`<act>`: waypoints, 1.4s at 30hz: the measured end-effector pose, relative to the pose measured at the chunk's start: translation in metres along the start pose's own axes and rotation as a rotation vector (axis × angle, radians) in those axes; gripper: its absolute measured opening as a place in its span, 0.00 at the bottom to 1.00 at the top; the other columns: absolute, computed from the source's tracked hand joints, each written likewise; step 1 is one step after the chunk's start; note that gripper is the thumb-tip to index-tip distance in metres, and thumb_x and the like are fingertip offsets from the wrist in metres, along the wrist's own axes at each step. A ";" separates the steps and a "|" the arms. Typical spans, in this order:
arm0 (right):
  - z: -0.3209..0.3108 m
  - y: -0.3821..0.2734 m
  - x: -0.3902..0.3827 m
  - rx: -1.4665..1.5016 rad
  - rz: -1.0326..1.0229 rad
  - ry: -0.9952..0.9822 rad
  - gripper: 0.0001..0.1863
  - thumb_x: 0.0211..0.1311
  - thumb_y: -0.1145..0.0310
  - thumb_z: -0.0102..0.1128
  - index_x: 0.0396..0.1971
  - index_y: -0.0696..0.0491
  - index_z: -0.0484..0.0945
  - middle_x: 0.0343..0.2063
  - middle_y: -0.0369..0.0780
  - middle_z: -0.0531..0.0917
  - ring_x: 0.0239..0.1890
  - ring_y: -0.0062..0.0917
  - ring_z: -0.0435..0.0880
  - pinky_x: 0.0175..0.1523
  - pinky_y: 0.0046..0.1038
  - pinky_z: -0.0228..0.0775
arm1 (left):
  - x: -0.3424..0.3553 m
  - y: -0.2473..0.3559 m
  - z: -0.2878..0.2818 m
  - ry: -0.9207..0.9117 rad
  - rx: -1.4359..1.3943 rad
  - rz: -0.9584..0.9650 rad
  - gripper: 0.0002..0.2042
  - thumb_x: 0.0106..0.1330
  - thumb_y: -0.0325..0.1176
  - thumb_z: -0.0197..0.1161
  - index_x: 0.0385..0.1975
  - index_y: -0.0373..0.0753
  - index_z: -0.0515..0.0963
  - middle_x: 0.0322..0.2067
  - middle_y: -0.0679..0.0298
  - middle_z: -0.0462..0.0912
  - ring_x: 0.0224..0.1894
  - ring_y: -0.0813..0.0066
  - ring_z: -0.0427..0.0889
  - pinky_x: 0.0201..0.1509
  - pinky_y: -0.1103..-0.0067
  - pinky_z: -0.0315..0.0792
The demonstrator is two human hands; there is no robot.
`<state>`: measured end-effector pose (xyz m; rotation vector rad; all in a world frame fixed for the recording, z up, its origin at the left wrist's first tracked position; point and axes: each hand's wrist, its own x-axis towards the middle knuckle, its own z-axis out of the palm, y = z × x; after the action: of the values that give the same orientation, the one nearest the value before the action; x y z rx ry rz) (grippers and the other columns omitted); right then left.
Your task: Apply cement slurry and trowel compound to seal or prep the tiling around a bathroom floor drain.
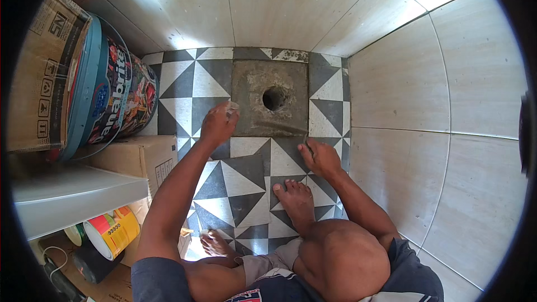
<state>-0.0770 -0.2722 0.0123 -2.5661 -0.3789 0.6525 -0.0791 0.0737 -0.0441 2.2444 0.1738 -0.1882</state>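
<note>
A rough grey square recess in the patterned floor has a round dark hole near its middle. At the recess's left edge, my left hand has its fingers closed on a small pale piece, too small to make out clearly. My right hand is by the recess's lower right corner, fingers curled round something thin and dark that I cannot make out. Black-and-white triangle tiles surround the recess. My bare right foot rests on the tiles below my right hand.
At left stand a printed bucket with a blue lid, cardboard boxes and a white shelf over cans. Tiled walls rise at the back and right. My left foot is low in the view.
</note>
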 end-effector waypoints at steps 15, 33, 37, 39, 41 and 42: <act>-0.025 -0.005 0.040 -0.283 -0.027 -0.023 0.19 0.71 0.49 0.53 0.38 0.50 0.82 0.32 0.49 0.87 0.37 0.50 0.87 0.43 0.52 0.78 | -0.009 0.025 -0.005 0.036 0.245 -0.127 0.17 0.64 0.40 0.67 0.46 0.36 0.81 0.46 0.51 0.82 0.50 0.52 0.83 0.55 0.64 0.75; -0.044 -0.024 0.054 -0.315 0.016 -0.236 0.21 0.68 0.46 0.57 0.43 0.48 0.85 0.37 0.50 0.88 0.44 0.48 0.87 0.50 0.49 0.78 | -0.009 0.003 -0.005 -0.061 0.215 -0.067 0.18 0.62 0.41 0.68 0.47 0.36 0.79 0.40 0.52 0.84 0.47 0.50 0.83 0.53 0.61 0.75; -0.046 -0.021 0.060 -0.312 0.028 -0.222 0.21 0.67 0.47 0.58 0.42 0.48 0.86 0.37 0.50 0.88 0.43 0.48 0.87 0.49 0.49 0.78 | -0.012 0.013 -0.008 -0.045 0.231 -0.076 0.18 0.63 0.42 0.69 0.47 0.38 0.80 0.41 0.52 0.83 0.48 0.50 0.82 0.55 0.62 0.75; -0.051 -0.021 0.063 -0.270 0.073 -0.080 0.20 0.67 0.47 0.58 0.41 0.49 0.85 0.36 0.50 0.88 0.43 0.50 0.86 0.49 0.48 0.78 | -0.011 0.011 -0.009 -0.084 0.222 -0.084 0.18 0.63 0.42 0.69 0.47 0.38 0.80 0.42 0.52 0.82 0.49 0.50 0.82 0.55 0.62 0.75; -0.070 -0.024 0.076 -0.260 0.056 -0.056 0.20 0.67 0.47 0.58 0.40 0.50 0.85 0.36 0.51 0.87 0.43 0.51 0.86 0.49 0.48 0.78 | -0.008 0.008 -0.006 -0.073 0.224 -0.051 0.18 0.63 0.42 0.69 0.47 0.37 0.80 0.42 0.52 0.81 0.49 0.50 0.82 0.55 0.62 0.75; -0.076 -0.025 0.080 -0.247 0.044 -0.031 0.20 0.67 0.48 0.58 0.40 0.50 0.85 0.36 0.51 0.87 0.42 0.51 0.86 0.49 0.49 0.78 | -0.010 0.007 -0.006 -0.073 0.222 -0.051 0.18 0.63 0.42 0.69 0.47 0.37 0.80 0.42 0.52 0.81 0.49 0.50 0.82 0.55 0.62 0.75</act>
<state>0.0257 -0.2495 0.0534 -2.8081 -0.4383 0.7002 -0.0877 0.0732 -0.0336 2.4508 0.1782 -0.3311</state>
